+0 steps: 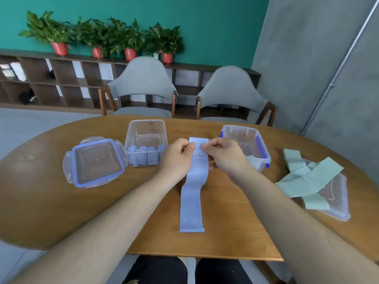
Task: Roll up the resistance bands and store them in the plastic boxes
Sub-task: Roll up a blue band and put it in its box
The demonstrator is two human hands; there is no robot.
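A flat blue resistance band point(193, 193) lies lengthwise on the wooden table point(51, 201), its far end lifted. My left hand point(178, 155) pinches that end's left corner and my right hand point(223, 153) pinches its right corner. To the left stands an open clear plastic box point(146, 130) with several rolled blue bands point(143, 155) in its near side. Behind my right hand stands a second clear box point(249, 140) with blue latches; its contents are unclear. Several pale green bands point(307, 177) lie in a loose pile at the right.
A blue-rimmed lid point(95, 162) lies at the left of the first box. Another clear lid point(336, 197) lies under the green bands near the table's right edge. Two grey chairs point(143, 87) stand behind the table. My knees show below the near edge.
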